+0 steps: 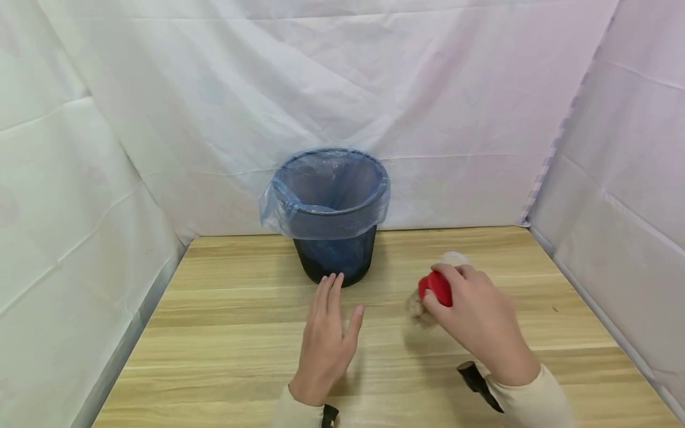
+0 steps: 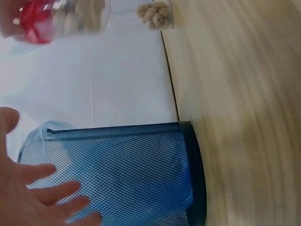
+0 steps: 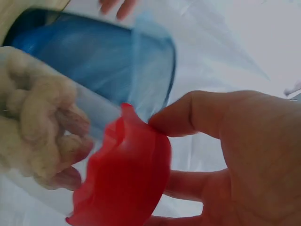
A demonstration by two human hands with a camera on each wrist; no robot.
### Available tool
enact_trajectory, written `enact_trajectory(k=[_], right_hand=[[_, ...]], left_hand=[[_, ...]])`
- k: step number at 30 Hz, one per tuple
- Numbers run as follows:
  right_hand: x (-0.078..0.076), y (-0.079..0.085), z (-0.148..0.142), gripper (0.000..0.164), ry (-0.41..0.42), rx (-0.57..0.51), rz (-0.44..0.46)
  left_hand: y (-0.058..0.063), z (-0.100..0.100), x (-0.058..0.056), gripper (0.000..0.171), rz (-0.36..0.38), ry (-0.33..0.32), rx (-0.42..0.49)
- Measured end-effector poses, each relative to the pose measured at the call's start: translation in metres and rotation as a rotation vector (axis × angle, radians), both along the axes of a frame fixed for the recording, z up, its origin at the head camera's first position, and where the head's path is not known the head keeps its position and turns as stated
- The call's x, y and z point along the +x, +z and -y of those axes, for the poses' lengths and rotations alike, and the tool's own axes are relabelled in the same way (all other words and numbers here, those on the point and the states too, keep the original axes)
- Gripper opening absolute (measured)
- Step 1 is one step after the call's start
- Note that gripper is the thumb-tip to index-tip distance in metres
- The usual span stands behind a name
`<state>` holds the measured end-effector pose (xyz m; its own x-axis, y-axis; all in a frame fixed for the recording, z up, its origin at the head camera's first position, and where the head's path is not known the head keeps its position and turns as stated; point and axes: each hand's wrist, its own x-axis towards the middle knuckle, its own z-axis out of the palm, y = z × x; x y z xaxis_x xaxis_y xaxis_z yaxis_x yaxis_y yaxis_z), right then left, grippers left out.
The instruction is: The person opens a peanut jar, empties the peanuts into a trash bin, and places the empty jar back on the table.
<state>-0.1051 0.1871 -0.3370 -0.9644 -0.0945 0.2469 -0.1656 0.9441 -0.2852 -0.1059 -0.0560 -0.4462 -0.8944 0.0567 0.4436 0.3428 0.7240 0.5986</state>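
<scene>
My right hand (image 1: 478, 315) grips the red lid (image 3: 127, 174) of a clear jar, thumb on one side and fingers on the other. Peanuts in their shells (image 3: 44, 113) fill part of the jar, which hangs tilted above the table and looks blurred in the head view. Beyond that hand stands a second clear container of peanuts (image 2: 156, 15), mostly hidden in the head view except its whitish top (image 1: 453, 258). My left hand (image 1: 326, 342) holds nothing; its fingers point forward, close to the base of a black mesh bin (image 1: 334, 252).
A thin blue bag (image 1: 342, 223) lines the bin and folds over its rim. The bin stands at the back middle of the wooden table (image 1: 214, 333). White cloth (image 1: 225, 89) hangs behind and along both sides. A small dark speck (image 1: 555, 308) lies at the right.
</scene>
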Motion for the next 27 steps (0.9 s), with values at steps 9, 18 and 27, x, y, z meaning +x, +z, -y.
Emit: enact_trajectory(k=[9, 18, 27], right_hand=[[-0.005, -0.004, 0.051, 0.044, 0.135, -0.112, -0.158], [-0.005, -0.017, 0.071, 0.046, 0.233, -0.256, -0.115], [-0.005, -0.019, 0.069, 0.046, 0.276, -0.283, -0.084]], left_hand=[[0.011, -0.004, 0.001, 0.083, -0.045, -0.144, 0.126], [0.012, -0.007, -0.002, 0.087, -0.154, -0.163, 0.075], [0.014, -0.008, -0.004, 0.078, -0.222, -0.118, 0.082]])
